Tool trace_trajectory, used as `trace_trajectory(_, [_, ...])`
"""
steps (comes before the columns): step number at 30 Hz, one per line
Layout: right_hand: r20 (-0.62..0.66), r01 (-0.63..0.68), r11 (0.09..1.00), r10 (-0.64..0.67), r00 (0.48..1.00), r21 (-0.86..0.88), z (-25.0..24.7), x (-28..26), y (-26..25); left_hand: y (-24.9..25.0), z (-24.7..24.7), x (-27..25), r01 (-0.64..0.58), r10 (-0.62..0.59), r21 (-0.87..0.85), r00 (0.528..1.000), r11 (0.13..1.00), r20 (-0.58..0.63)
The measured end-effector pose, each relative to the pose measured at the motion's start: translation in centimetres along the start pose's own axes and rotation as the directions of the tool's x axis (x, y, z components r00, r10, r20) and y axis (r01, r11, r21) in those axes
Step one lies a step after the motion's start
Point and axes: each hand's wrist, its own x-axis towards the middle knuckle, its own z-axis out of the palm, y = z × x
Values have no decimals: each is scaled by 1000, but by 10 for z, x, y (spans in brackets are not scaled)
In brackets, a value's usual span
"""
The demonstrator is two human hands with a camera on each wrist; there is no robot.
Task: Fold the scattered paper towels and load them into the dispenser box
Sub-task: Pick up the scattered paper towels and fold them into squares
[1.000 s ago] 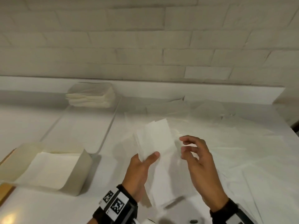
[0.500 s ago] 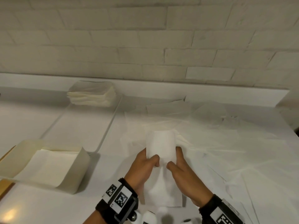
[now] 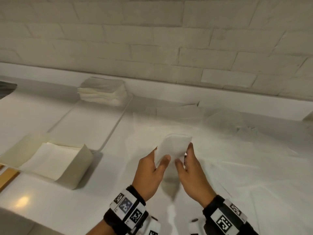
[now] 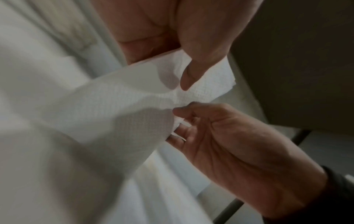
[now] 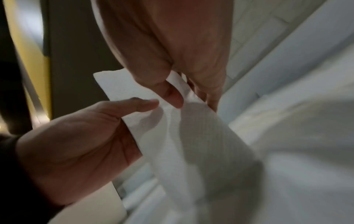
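Note:
A white paper towel [image 3: 172, 147] is held above the counter, bent over into a rounded fold at its top. My left hand [image 3: 160, 155] pinches its left edge, thumb in front and fingers behind. My right hand [image 3: 184, 155] pinches its right edge the same way. In the left wrist view my left thumb presses on the towel [image 4: 124, 98], with my right hand [image 4: 229, 136] close below. In the right wrist view the towel [image 5: 182, 144] curves away from both thumbs. The open cream dispenser box [image 3: 81, 167] sits at the left with white towels inside.
A stack of folded towels [image 3: 103, 94] lies at the back by the wall ledge. Several unfolded towels [image 3: 228, 158] cover the counter to the right and behind my hands. A wooden edge [image 3: 8, 178] shows at the far left.
A second ago only my left hand held the towel and my right hand hovered open beside it. My right hand has since taken hold, and the towel is bent over and shorter.

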Motion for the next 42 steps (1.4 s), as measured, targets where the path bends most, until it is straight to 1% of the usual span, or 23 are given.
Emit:
trace_trajectory(2, [76,-87,996,88,993,-21,6,-4,13,-11,4,-2,50,-50,39,999,998,-2])
trace_trajectory(3, [83,-96,995,97,992,-15,8,-5,15,-13,5,-1,61,-60,33,998,998,-10])
trace_trajectory(5, [68,-70,998,69,995,9,9,-4,12,-6,4,1,70,-71,-20,997,997,-38])
trace_trajectory(8, [22,-7,998,6,1000,68,8,-2,-2,12,-6,4,54,-68,-211,996,976,-57])
trace_trajectory(11, [74,-8,994,-1,997,109,10,1,-13,26,-25,8,96,-140,-449,988,888,-66])
trace_trajectory(13, [140,-19,997,8,990,76,18,6,-21,28,-45,11,130,-201,-545,977,828,-72])
trace_trajectory(15, [201,-6,999,-2,980,37,33,14,-34,28,-72,16,143,-245,-602,965,786,-91])
trace_trajectory(17, [253,26,999,-30,967,18,57,27,-53,24,-112,22,107,-255,-612,954,784,-160])
trace_trajectory(18, [275,49,999,-50,960,10,71,35,-63,22,-136,25,67,-244,-599,945,798,-219])
trace_trajectory(20, [299,108,994,-102,949,-2,103,55,-87,14,-193,27,-26,-202,-542,913,840,-355])
trace_trajectory(22, [301,192,981,-174,938,-32,138,78,-111,4,-256,23,-68,-163,-421,857,904,-488])
trace_trajectory(23, [315,231,971,-203,927,-54,157,89,-122,-1,-286,19,-56,-137,-323,828,945,-543])
trace_trajectory(24, [345,264,961,-220,912,-84,176,99,-130,-7,-314,14,-15,-104,-199,811,980,-575])
trace_trajectory(25, [381,286,949,-219,898,-129,195,106,-136,-14,-337,11,49,-77,-64,813,997,-577])
trace_trajectory(26, [419,306,933,-205,884,-189,213,111,-139,-23,-356,8,129,-68,73,830,989,-553])
trace_trajectory(28, [492,358,868,-158,856,-343,245,114,-136,-43,-381,5,274,-103,301,872,914,-479])
trace_trajectory(29, [529,382,827,-124,840,-412,256,112,-133,-54,-386,4,319,-136,381,890,868,-435])
trace_trajectory(31, [587,432,727,-50,808,-533,272,107,-126,-73,-387,5,340,-189,498,925,798,-329])
trace_trajectory(32, [600,463,660,-24,800,-591,279,106,-123,-81,-385,6,329,-210,538,939,776,-272])
trace_trajectory(35, [578,520,490,-38,815,-700,291,103,-119,-94,-376,11,260,-246,694,962,672,-123])
trace_trajectory(38, [556,509,381,18,831,-772,299,99,-116,-94,-374,14,173,-195,803,978,570,-73])
trace_trajectory(40, [562,507,363,61,825,-782,302,97,-112,-94,-374,14,123,-167,861,985,493,-45])
trace_trajectory(42, [567,515,367,42,823,-775,302,95,-113,-95,-373,15,80,-172,915,985,396,-11])
